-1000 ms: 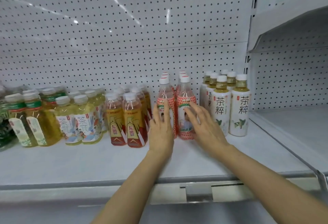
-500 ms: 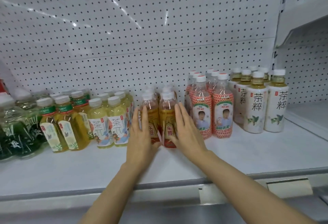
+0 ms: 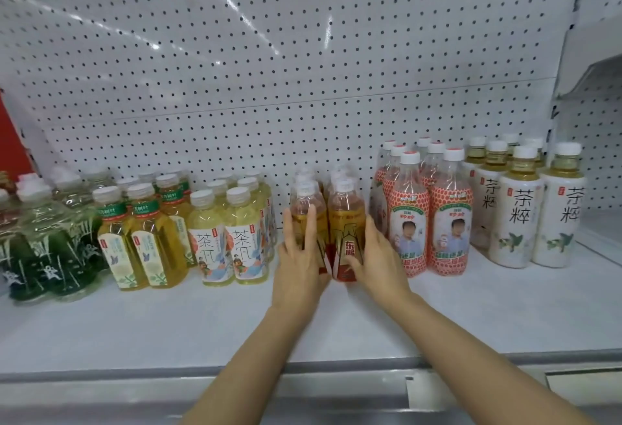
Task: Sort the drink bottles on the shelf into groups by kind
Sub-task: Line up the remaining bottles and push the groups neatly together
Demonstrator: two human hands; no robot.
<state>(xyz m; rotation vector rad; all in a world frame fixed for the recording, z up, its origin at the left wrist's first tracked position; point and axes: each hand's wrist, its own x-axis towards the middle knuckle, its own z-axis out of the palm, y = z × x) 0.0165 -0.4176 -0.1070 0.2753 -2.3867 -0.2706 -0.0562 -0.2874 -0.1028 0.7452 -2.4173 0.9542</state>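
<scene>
Amber clear-plastic bottles w/ red labels (image 3: 346,239) stand mid-shelf (image 3: 168,323), btwn yellow tea and pink-dotted grps. Left hand (image 3: 299,256) and right hand (image 3: 380,259) spread flat, fingers extended, pressing row's front and flanks. Bottles likely full: heavy, smooth, tippy. Hold low on label, not caps.

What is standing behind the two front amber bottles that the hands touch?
More bottle tops of the same kind, in rows toward the pegboard. Their bodies are hidden by the amber bottles.
</scene>
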